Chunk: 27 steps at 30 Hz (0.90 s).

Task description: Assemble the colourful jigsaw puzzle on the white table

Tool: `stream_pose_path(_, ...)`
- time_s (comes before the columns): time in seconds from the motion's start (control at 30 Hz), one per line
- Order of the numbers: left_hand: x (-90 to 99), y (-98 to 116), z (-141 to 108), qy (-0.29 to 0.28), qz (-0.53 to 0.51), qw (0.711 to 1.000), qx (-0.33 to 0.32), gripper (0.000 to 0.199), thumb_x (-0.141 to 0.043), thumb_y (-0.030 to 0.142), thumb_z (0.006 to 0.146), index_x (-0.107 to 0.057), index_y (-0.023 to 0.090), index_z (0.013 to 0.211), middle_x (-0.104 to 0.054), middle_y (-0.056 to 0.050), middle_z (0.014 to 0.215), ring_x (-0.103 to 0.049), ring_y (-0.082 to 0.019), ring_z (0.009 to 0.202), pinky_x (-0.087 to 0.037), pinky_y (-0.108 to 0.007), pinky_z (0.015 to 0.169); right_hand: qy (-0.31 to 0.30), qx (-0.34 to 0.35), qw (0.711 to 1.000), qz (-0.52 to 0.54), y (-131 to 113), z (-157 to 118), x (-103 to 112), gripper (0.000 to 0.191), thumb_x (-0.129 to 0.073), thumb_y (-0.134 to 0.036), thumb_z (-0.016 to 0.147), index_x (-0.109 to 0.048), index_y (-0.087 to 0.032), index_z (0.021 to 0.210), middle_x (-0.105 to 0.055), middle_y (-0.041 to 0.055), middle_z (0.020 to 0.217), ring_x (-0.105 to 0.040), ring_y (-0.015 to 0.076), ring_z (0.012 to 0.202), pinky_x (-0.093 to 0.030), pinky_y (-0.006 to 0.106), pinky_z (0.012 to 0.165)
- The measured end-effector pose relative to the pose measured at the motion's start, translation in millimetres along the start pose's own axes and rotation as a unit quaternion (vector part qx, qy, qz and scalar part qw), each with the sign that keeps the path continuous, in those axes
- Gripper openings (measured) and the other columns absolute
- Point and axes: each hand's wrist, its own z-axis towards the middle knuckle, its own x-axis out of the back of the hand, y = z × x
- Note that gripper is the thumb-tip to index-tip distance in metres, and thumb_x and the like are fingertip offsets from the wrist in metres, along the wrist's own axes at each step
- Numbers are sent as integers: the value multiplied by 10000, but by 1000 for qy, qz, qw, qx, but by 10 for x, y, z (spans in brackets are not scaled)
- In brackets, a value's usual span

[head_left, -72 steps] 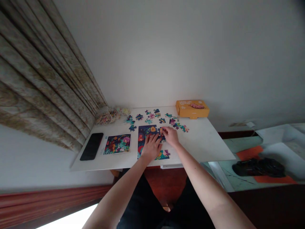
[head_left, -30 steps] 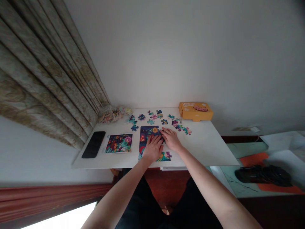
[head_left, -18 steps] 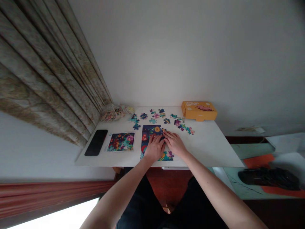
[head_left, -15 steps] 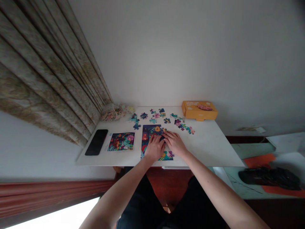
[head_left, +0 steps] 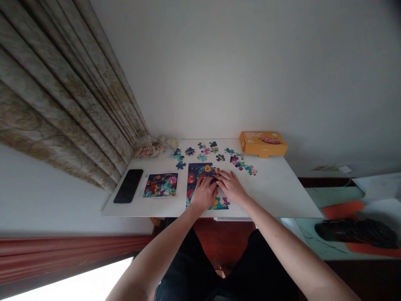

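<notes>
A partly assembled jigsaw puzzle (head_left: 191, 172) lies near the front edge of the white table, dark blue with colourful figures. My left hand (head_left: 204, 195) rests over its middle, fingers stretched forward on the surface and covering part of the picture. From the right, my right hand (head_left: 231, 186) lies across the puzzle's right edge, its fingers spread and the fingertips touching the pieces there. Both hands' fingertips nearly meet around a dark patch; whether that is a separate piece is hidden. Below them, the puzzle's lower right corner (head_left: 221, 203) shows green, yellow and purple.
Several loose puzzle pieces (head_left: 220, 157) lie behind the puzzle, with more pieces (head_left: 240, 165) to its right. A reference picture card (head_left: 160, 185) and a black phone (head_left: 128, 186) lie at left. A yellow box (head_left: 263, 144) stands at the back right; a netted bundle (head_left: 148, 148) sits by the curtain.
My right hand's fingers have spread slightly, the index finger now standing apart from the others. My left hand stays in place on the puzzle. The whole view has shifted a little.
</notes>
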Motion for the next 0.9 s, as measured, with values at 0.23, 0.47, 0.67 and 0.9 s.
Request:
stream_pose_path(0.23, -1, -2, -2, 7, -3, 1000, 5, 296, -567, 232, 1004, -695, 209, 1270, -670, -122, 1339, -607, -302, 1286, -427, -522, 1196, 105, -39, 989, 98, 282, 228, -34, 351, -452, -294, 1060, -741, -242, 1251, -717, 111, 1348, -642, 246, 1285, -466, 465, 1143)
stream_pose_path(0.47, -20, 0, 4, 7, -5, 1000, 1, 297, -577, 238, 1008, -687, 189, 1280, -657, -124, 1395, -595, -299, 1327, -404, -528, 1217, 17, -47, 998, 37, 327, 572, -27, 402, -667, -168, 927, -711, -241, 1320, -749, 103, 1297, -684, 277, 1223, -508, 444, 1092)
stream_pose_path(0.67, -26, -3, -1, 13, -6, 1000, 2, 295, -577, 233, 1003, -688, 214, 1275, -663, -115, 1392, -593, -295, 1334, -412, -527, 1210, 26, -100, 984, 145, 445, 691, -62, 475, -746, -83, 810, -732, -205, 1269, -774, 109, 1185, -736, 241, 1045, -579, 383, 961)
stream_pose_path(0.9, -48, -14, -5, 17, -7, 1000, -1, 317, -587, 237, 999, -684, 216, 1300, -666, -117, 1385, -596, -298, 1328, -407, -532, 1214, 25, -154, 921, 357, 600, 713, -63, 278, -796, -153, 780, -801, -191, 1056, -816, 54, 936, -757, 189, 812, -616, 310, 769)
